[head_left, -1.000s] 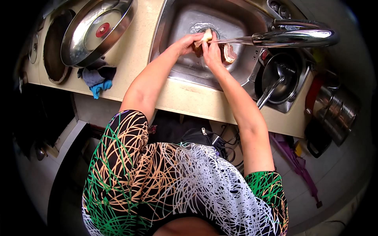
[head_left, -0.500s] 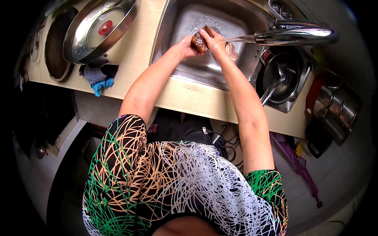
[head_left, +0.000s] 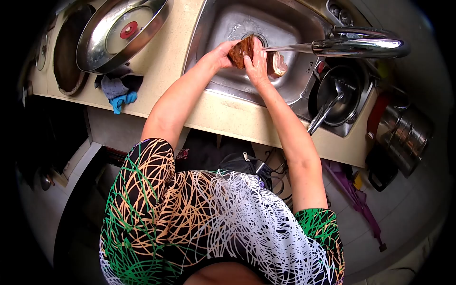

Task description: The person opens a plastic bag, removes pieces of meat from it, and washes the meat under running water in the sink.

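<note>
Over the steel sink, my left hand and my right hand both grip a brown piece of meat. Water runs from the chrome tap toward the meat. A second piece of meat, pink with a pale fat edge, lies in the sink just right of my right hand. The sink drain shows right behind the held piece.
A large steel pan with a lid sits on the beige counter at the left, beside a grey and blue cloth. A pot with a ladle is right of the sink. Steel containers stand at the far right.
My hands have turned the meat under the running water and shifted slightly nearer to me. The second piece in the sink is uncovered again.
</note>
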Tool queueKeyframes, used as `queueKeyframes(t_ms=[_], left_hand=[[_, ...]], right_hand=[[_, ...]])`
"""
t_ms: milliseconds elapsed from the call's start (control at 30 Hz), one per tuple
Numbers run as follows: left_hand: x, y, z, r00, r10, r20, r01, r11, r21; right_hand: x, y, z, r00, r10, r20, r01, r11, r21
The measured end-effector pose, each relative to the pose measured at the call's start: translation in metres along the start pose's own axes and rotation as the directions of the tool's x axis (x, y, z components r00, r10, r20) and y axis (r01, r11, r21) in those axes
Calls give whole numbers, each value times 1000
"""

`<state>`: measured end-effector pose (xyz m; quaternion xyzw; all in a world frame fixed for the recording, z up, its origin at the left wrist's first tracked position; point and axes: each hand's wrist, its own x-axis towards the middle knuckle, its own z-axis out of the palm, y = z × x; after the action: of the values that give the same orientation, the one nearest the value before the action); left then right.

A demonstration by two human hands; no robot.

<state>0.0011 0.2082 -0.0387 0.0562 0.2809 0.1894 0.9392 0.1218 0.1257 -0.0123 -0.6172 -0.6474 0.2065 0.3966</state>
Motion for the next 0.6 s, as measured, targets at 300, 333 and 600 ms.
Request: queueKeyframes(t_ms=[300, 333, 600], left_hand=[[6, 3, 16, 993, -76, 91, 74, 997, 27], [10, 1, 15, 993, -79, 90, 77, 997, 27], [17, -27, 59, 922, 16, -387, -35, 999, -40]], right_hand=[[8, 11, -15, 999, 31, -27, -31, 1000, 0], [9, 11, -16, 997, 46, -54, -47, 999, -21], [40, -26, -28, 726, 681, 93, -637, 718, -282]])
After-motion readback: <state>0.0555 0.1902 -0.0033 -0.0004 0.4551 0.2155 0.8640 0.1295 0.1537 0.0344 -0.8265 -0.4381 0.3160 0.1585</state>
